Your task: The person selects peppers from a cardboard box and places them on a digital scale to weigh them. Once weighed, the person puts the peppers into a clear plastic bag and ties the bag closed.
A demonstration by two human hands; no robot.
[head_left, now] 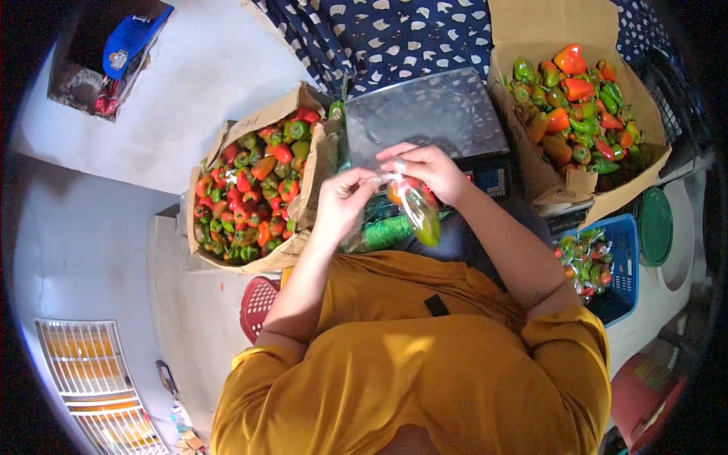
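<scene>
Between my hands hangs a small clear plastic bag of peppers (421, 216), with red, orange and green showing through it. My left hand (347, 201) pinches the gathered plastic at the bag's neck. On the other side of the neck, my right hand (431, 173) also grips the plastic, its fingers bent over the top. Just beyond the hands is a weighing scale (425, 114) with a flat metal plate; its keypad (494, 182) shows beside my right wrist. Under the bag lies a bundle of green stringy material (387, 232).
Loose peppers fill a cardboard box (324, 163) on the left and a bigger box (531, 23) at the far right. A blue plastic basket (626, 254) holds bagged peppers, near a green lid (654, 227). Behind the scale hangs a dark patterned cloth (409, 34).
</scene>
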